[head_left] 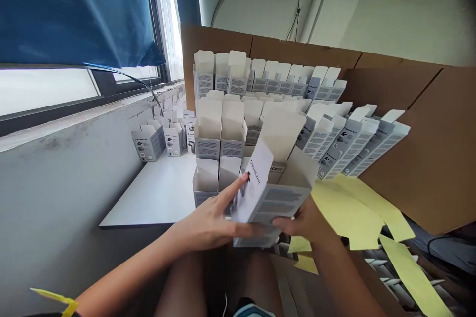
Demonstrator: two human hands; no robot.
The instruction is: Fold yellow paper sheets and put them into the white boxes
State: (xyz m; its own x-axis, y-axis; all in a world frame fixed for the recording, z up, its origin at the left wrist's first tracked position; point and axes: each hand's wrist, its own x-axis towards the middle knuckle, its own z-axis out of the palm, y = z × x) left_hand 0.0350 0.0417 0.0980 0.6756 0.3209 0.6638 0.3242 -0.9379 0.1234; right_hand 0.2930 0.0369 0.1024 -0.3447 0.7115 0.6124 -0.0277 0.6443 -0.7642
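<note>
In front of me is a white and grey printed carton (280, 200), tilted, with its top flaps standing open. My left hand (213, 220) grips its left side, thumb on the white face printed SilverCrest and fingers across the lower front. On the right, my right hand (303, 223) holds the same carton, its thumb on the front panel and the other fingers hidden behind. Inside the opening a darker surface with part of the same lettering shows; I cannot tell what it is. Just behind stand similar open cartons (208, 146) in rows.
Cartons (147, 143) also stand left on the white table (156, 193), by the wall and window. Leaning cartons (353, 143) fill the right. Yellow sheets (349, 213) lie below them. Brown cardboard (420, 133) walls the back and right.
</note>
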